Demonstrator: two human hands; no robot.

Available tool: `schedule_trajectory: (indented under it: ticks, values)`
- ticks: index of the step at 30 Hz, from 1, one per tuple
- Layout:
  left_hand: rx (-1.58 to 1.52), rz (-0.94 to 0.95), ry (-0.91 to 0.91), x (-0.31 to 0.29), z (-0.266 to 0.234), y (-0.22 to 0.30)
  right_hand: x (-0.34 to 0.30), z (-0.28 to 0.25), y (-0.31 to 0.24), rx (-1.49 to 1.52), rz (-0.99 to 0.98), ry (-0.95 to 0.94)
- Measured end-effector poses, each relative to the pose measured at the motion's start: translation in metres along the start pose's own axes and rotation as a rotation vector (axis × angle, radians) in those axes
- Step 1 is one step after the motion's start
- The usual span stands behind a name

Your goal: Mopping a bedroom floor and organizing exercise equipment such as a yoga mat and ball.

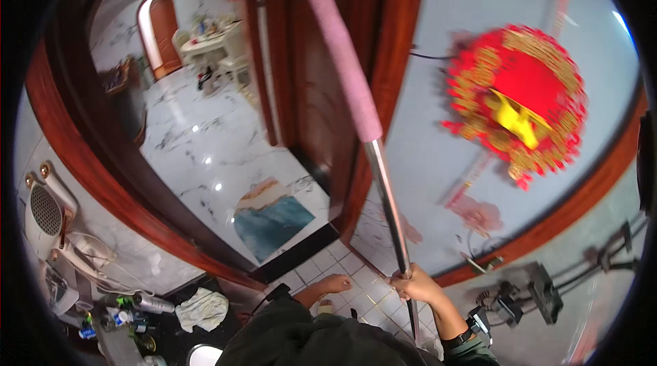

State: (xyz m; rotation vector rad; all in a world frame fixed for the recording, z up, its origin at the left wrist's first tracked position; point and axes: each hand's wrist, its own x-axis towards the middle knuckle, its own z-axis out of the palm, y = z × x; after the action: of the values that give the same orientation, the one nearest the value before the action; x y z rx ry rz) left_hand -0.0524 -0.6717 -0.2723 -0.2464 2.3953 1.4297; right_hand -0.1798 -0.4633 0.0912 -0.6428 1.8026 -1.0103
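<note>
My right hand [419,288] is wrapped round the lower metal part of a long pole [391,219]. A pink sleeve [345,58] covers the pole's upper stretch, and its top runs out of the picture. The pole's lower end goes down beside my body, where its tip is hidden. My left hand [334,284] hangs in front of me over the tiled floor, apart from the pole. Its fingers are small and unclear, and I see nothing in it. A dark strap with a device [479,321] is on my right wrist.
An open doorway with a brown wooden frame [140,222] stands ahead left, a blue and white mat [274,222] beyond its sill. At right is a pale door [424,160] with a red and gold decoration [527,85]. A hair dryer [44,212] and a cluttered counter [113,338] are at left.
</note>
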Motion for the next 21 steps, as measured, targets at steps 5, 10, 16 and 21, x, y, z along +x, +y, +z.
schedule_trajectory:
  ticks: [5, 10, 16, 21]
  values:
    - [0.063, -0.100, 0.222, -0.033, -0.074, -0.022, 0.107, 0.023, -0.040, 0.005, -0.030, 0.060]
    - [-0.062, -0.171, 0.330, -0.055, -0.124, -0.056, 0.195, 0.041, -0.077, 0.039, -0.185, -0.003]
    - [-0.185, -0.195, 0.461, -0.057, -0.188, -0.107, 0.300, 0.073, -0.156, 0.093, -0.444, -0.041]
    - [-0.256, -0.244, 0.580, -0.043, -0.287, -0.129, 0.433, 0.094, -0.199, 0.137, -0.487, -0.088]
